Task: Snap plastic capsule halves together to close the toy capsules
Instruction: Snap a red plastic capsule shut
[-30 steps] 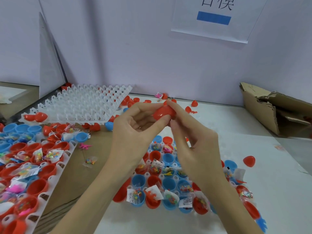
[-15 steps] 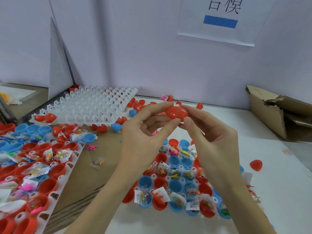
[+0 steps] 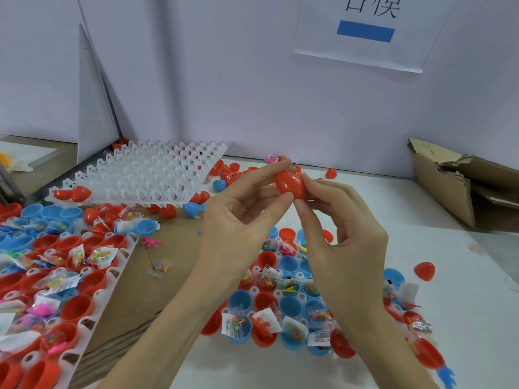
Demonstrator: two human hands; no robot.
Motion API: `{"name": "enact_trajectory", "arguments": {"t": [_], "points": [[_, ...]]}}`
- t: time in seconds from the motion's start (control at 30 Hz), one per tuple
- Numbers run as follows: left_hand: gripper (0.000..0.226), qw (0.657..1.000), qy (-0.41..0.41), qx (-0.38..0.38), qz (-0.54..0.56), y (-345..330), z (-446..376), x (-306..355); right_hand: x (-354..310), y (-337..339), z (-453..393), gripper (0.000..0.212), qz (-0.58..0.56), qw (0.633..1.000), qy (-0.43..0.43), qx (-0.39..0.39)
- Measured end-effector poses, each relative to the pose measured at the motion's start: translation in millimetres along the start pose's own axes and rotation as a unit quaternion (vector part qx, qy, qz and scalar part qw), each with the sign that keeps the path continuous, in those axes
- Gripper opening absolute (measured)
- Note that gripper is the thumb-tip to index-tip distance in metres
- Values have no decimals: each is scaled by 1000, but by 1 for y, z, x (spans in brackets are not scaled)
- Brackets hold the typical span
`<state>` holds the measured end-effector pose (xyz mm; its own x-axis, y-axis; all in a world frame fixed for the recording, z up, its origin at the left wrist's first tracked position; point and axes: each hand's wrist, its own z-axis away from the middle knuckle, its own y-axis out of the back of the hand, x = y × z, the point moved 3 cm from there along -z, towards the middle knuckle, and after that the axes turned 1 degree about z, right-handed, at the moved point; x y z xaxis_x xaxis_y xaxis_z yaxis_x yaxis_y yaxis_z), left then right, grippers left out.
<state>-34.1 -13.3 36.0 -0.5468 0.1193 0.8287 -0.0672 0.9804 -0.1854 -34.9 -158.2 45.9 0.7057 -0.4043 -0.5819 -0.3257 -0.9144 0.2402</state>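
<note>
Compared with half a second ago, the red capsule [image 3: 290, 184] sits a little more upright between the fingertips, and the hands have barely shifted above the table [image 3: 463, 318]. The left hand [image 3: 241, 228] pinches it with thumb and forefinger; the right hand [image 3: 345, 234] pinches it from the opposite side. Whether the halves are fully snapped together cannot be told. The hands and forearms hide much of the capsule tray [image 3: 280, 304] below.

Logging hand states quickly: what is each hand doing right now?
Left hand: pinching the red capsule.
Right hand: pinching the same capsule.
</note>
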Motion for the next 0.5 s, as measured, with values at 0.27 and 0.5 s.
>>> {"name": "enact_trajectory", "arguments": {"t": [0.27, 0.5], "points": [[37, 1000, -10, -1, -5, -3, 2, 1, 0, 0, 0, 27, -23, 1000, -10, 12], [36, 1000, -19, 8, -18, -8, 5, 5, -6, -1, 3, 27, -121, 991, -58, 22]]}}
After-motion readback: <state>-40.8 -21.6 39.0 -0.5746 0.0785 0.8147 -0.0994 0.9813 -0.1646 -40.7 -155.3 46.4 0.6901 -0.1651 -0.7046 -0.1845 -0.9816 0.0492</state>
